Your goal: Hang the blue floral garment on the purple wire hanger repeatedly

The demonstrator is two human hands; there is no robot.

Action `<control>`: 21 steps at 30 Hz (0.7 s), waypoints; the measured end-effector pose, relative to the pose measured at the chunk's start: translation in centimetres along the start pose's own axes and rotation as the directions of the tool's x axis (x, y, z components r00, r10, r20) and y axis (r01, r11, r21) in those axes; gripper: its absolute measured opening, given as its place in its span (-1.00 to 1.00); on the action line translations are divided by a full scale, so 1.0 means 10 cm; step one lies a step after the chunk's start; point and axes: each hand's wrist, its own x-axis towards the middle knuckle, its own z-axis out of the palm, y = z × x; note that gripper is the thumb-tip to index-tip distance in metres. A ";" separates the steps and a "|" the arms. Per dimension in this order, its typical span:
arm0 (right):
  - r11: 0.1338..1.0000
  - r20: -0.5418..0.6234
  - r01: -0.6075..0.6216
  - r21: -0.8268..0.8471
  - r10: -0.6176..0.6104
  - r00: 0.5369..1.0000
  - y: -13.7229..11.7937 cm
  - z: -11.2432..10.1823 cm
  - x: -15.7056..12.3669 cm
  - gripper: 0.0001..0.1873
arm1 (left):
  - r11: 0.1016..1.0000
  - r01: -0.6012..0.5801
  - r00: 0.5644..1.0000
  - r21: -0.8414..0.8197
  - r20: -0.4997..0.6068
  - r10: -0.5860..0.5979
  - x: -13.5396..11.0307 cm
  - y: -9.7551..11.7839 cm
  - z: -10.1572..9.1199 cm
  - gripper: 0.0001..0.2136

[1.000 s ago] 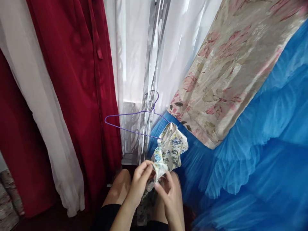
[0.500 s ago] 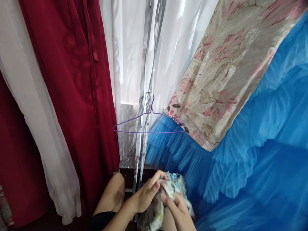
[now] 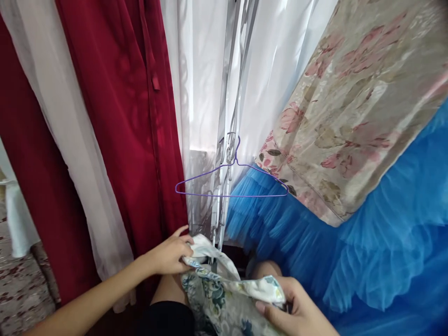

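Observation:
Both my hands hold a small white garment with a blue floral print (image 3: 224, 291), stretched out over my knees. My left hand (image 3: 170, 253) pinches its left end, and my right hand (image 3: 296, 310) grips its right end at the bottom of the view. A bare purple wire hanger (image 3: 231, 182) hangs by its hook on a metal window grille (image 3: 229, 140) just above the garment.
A dark red garment (image 3: 129, 116) and sheer white cloth (image 3: 75, 140) hang on the left. White curtains (image 3: 196, 84) cover the window. A beige cloth with pink flowers (image 3: 353, 107) and a ruffled blue tulle skirt (image 3: 367, 247) fill the right side. Patterned floor (image 3: 17, 289) shows at lower left.
The floral garment came off the hanger's right end and dropped to my lap. My hands have moved apart and spread it out. The hanger swung level and now hangs bare.

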 end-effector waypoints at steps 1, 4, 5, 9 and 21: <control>0.998 0.044 0.035 -0.046 -0.033 0.998 -0.08 -0.05 0.07 -0.72 | 0.998 0.053 0.999 0.026 -0.007 -0.053 -0.07 -0.11 -0.10 -0.90; 0.982 0.161 0.114 -0.151 -0.090 0.983 -0.24 -0.21 0.33 -0.84 | 0.977 0.191 0.979 0.098 -0.088 -0.183 -0.26 -0.31 -0.42 -0.87; 0.973 0.178 0.139 -0.182 -0.106 0.978 -0.27 -0.26 0.44 -0.84 | 0.964 0.228 0.968 0.133 -0.134 -0.211 -0.29 -0.34 -0.53 -0.87; 0.890 0.085 0.316 -0.330 -0.305 0.949 -0.30 -0.38 1.05 -0.42 | 0.900 0.375 0.904 0.221 -0.302 -0.302 -0.23 -0.41 -0.92 -0.80; 0.801 -0.193 0.270 -0.534 -0.426 0.884 0.00 -0.21 1.87 -0.70 | 0.940 0.179 0.864 0.291 -0.503 -0.009 0.29 -0.16 -1.59 -0.73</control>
